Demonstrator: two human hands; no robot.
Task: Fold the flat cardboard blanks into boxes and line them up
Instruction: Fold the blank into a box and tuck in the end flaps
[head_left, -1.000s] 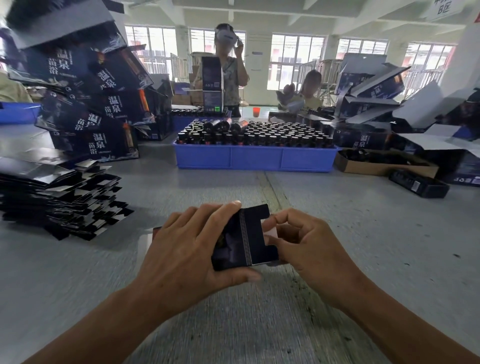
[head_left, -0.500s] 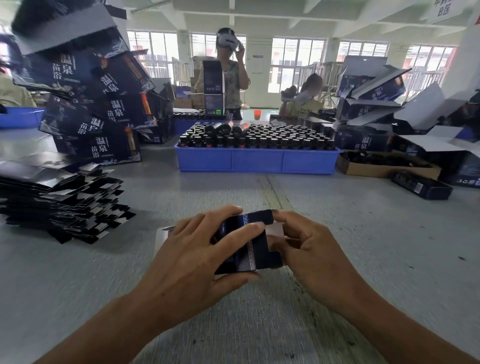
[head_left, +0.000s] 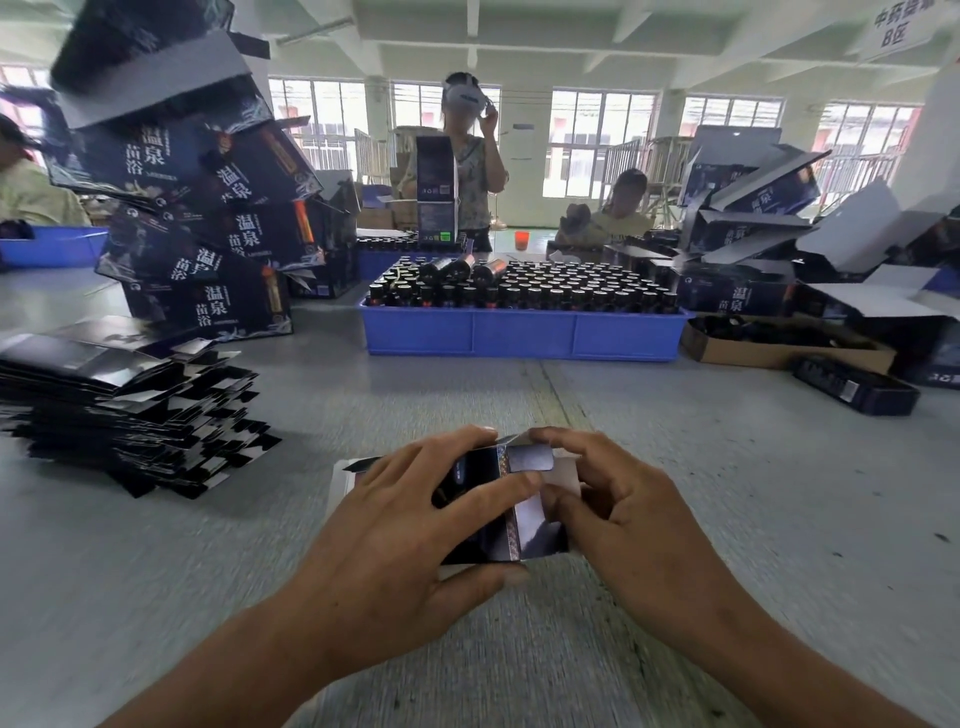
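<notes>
Dark navy box (head_left: 498, 512) with a patterned stripe, blue tray (head_left: 524, 332), grey table (head_left: 727, 467), black-and-white blanks (head_left: 135, 415)

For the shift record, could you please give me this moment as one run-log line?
step: folding end flap | left hand: grips box | right hand: pinches flap | blank stack: left, untouched

Open worktop (head_left: 727, 467) lies right of and ahead of the hands. Obstacles: stack of flat blanks (head_left: 130, 415) at left, blue crate of bottles (head_left: 524, 338) straight ahead, piled boxes (head_left: 197, 208) at far left, a brown tray (head_left: 779, 351) and black box (head_left: 854, 387) at right.
</notes>
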